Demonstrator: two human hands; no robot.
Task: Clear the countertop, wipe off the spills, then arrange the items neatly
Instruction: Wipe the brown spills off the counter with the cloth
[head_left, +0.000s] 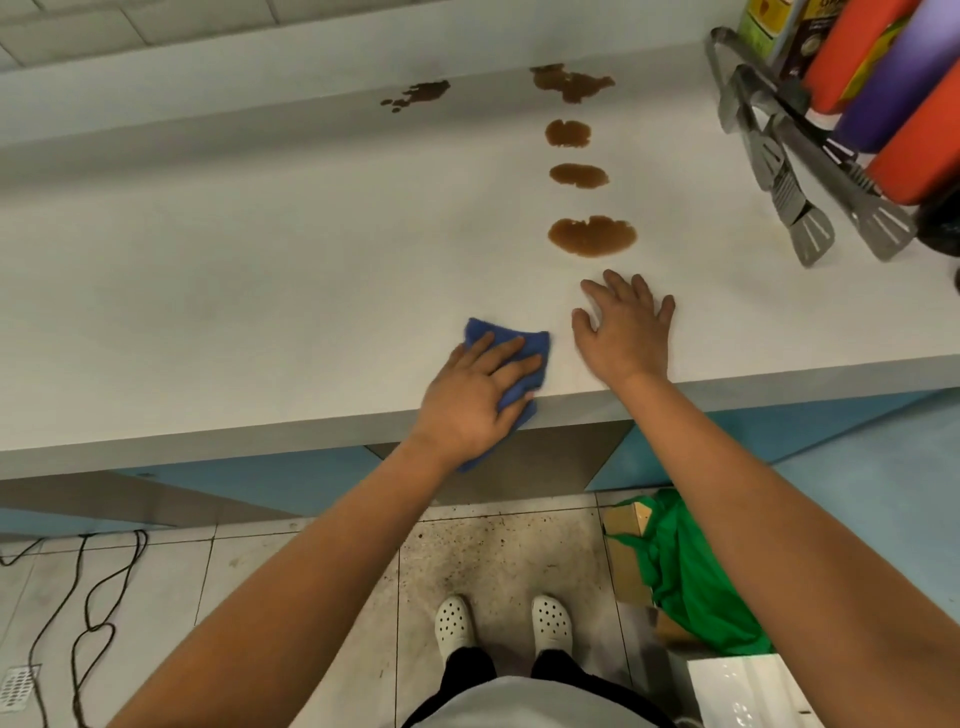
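White laminate countertop runs across the view, w/ pale wall tiles behind it and blue cabinet fronts below the front edge.

Spills: brown liquid puddles in a row from the back edge toward the front, right of centre. Largest brown puddle sits nearest the front; two smaller oval ones behind it; an irregular splash at the back edge. Separate dark brown splatter at the back edge, further left.

L hand presses flat on a blue folded cloth at the front edge, fingers straight and spread over it; part of the cloth hangs over the edge. R hand lies palm-down on the bare top just beside the cloth, fingers straight and splayed, holding nothing. Fingertips near the largest puddle, not touching it.

Right end of countertop: steel tongs w/ slotted flat ends, next to orange and purple bottles lying close together; cartons behind them, labels unreadable.

Floor: grey tiles, black cable at left, green cloth over a cardboard box at right. White perforated clogs on the person's feet.
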